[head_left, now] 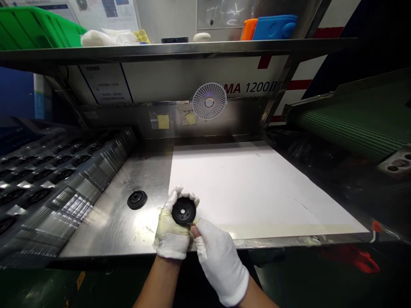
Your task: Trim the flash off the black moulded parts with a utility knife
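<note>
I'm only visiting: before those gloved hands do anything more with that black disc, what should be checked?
1. Grip of left hand on black disc: ok.
2. Contact of right hand with the disc's lower edge: ok.
3. Whether the right hand pinches it: cannot tell.
4. Gloves on both hands: ok.
5. Place of second disc, apart on the steel table: ok.
6. Lie of white sheet, flat: ok.

White gloves are covering the left hand [172, 233] and right hand [221, 262], the left one looking yellowed. The round part [183, 210] and the ring-patterned disc [137, 199] are showing black, the worktable [109, 224] shining silver.
</note>
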`<act>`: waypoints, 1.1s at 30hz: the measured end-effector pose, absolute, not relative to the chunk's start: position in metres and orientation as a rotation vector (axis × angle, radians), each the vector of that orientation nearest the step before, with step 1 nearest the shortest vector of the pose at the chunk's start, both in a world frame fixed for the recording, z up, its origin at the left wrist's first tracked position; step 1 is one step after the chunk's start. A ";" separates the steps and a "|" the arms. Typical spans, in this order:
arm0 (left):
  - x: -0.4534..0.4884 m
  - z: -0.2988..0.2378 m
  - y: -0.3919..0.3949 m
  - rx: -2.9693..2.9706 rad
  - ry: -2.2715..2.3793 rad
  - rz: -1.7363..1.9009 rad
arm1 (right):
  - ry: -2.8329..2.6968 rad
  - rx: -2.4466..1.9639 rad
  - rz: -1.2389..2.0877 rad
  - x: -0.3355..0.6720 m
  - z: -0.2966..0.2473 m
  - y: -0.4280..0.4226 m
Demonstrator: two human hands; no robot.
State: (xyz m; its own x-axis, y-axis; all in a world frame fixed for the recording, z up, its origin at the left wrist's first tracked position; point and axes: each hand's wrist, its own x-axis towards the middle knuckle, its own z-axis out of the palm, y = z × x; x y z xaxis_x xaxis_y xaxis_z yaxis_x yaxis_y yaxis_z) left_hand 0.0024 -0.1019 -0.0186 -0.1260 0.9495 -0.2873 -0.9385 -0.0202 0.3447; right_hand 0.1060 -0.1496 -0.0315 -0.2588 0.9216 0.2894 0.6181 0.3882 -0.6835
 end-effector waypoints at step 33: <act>0.046 0.017 -0.118 0.133 0.591 1.673 | -1.816 -1.430 0.411 0.216 -0.027 -0.123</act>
State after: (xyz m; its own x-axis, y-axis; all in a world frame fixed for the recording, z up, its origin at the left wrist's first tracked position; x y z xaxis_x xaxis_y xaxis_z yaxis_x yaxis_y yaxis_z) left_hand 0.0462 -0.1183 0.0169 -0.1999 0.9500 -0.2397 -0.8899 -0.0737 0.4501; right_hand 0.2157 -0.1232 -0.0272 -0.0702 0.9264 0.3698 0.6767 0.3166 -0.6647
